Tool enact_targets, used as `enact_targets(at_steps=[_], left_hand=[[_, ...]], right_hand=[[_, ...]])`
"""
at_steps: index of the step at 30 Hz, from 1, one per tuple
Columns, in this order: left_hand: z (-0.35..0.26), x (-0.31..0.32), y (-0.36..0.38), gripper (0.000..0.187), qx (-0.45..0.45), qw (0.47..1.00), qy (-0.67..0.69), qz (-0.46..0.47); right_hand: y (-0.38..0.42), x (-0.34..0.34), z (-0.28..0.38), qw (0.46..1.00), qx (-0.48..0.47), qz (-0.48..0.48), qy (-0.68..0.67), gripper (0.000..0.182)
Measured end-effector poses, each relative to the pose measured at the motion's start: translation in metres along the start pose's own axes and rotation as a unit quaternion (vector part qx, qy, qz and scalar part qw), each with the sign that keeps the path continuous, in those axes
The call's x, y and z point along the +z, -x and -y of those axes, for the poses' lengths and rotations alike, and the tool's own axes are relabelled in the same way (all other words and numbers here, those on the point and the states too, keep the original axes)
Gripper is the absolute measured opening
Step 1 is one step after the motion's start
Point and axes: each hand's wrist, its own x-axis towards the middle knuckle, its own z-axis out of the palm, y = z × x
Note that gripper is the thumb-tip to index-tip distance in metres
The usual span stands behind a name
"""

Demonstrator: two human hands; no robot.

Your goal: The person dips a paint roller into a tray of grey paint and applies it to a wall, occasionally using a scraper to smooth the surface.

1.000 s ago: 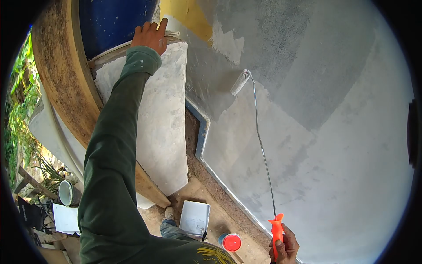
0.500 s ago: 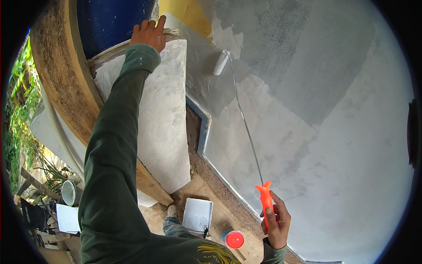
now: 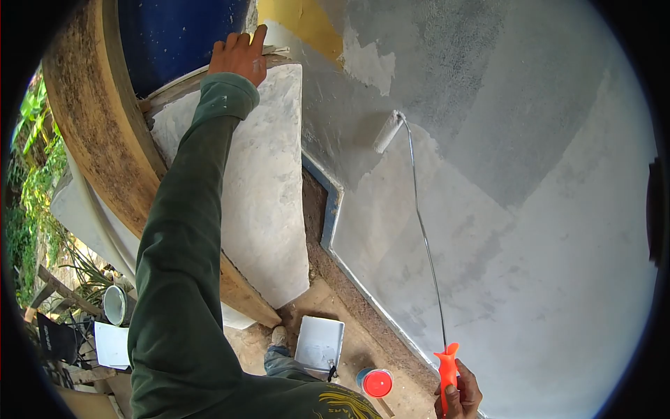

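Note:
My right hand [image 3: 460,396] is wrapped around the orange handle of a long paint roller [image 3: 427,241]. The roller's white sleeve [image 3: 388,133] is against the grey wall [image 3: 481,91], below the yellow patch. At the upper left, my left hand [image 3: 240,59] grips the top edge of a whitish ledge [image 3: 262,174], beside a dark blue panel [image 3: 181,42]. Its fingers hook over the edge, with the index finger a little apart and the fingertips partly hidden. Lighter whitish paint covers the lower part of the wall.
A white paint tray [image 3: 320,342] lies on the floor by my foot. Close to it stands a tub with a red lid [image 3: 377,383]. A curved wooden beam [image 3: 98,112] runs along the left. A bucket [image 3: 116,306] and plants [image 3: 42,174] are farther out.
My right hand has come down and to the right with the roller. The sleeve has moved lower on the wall, away from the yellow patch. My left hand stays on the ledge.

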Motion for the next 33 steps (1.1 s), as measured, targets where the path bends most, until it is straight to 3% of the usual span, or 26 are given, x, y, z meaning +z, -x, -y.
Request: enact_targets(at_steps=[5,16,33], left_hand=[[0.0,-0.001,0.0,0.06,-0.001,1.0,0.003,0.002],[-0.002,-0.007,0.0,0.06,-0.014,0.999,0.014,0.042],[0.0,-0.007,0.002,0.061,-0.012,0.998,0.062,0.011]], right_hand=[[-0.034,0.036,0.002,0.999,0.005,0.02,-0.05,0.056],[-0.113,0.106,0.0,0.999,-0.004,0.045,-0.014,0.048],[-0.208,0.193,0.014,0.994,-0.047,0.095,-0.035,0.046]])
